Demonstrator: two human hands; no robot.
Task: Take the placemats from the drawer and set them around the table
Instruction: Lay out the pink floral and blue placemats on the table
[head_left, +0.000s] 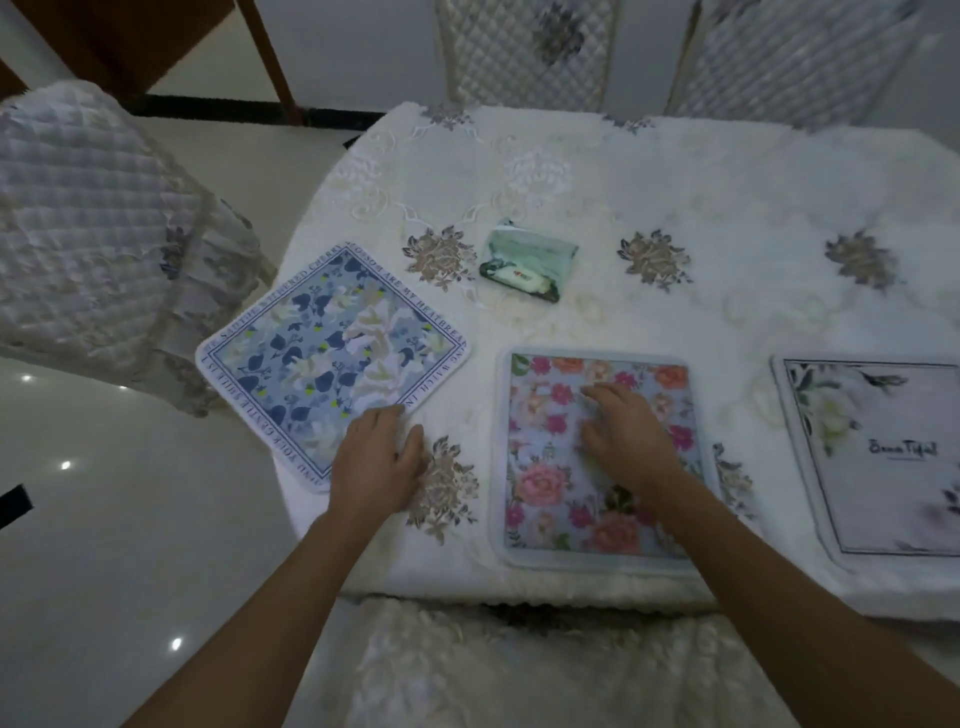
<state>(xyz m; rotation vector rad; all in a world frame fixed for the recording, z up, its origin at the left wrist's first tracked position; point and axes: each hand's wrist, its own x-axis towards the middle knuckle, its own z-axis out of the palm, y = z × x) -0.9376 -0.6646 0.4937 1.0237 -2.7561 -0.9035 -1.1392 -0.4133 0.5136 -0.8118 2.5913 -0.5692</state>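
I see three placemats already on the counter (675, 171). My left hand (382, 457) rests flat on the near corner of the blue placemat (317, 348), which sits turned like a diamond at the rounded end, probably to face the chair (98, 234) there. My right hand (623, 436) presses the pink placemat (597, 457) flat, square to the near edge. The white placemat (878, 457) lies just beside it. Neither grip holds anything; fingers lie loosely spread.

My view is dim and greyish, with flat, soft light and hardly any shadows. Small ceiling-light glints shine on the glossy floor (104, 467) at left. The right hand (623, 431) smears with motion blur, the far-right mat (883, 457) looks soft, and wide-angle distortion bends the chairs (93, 218) at the edges.
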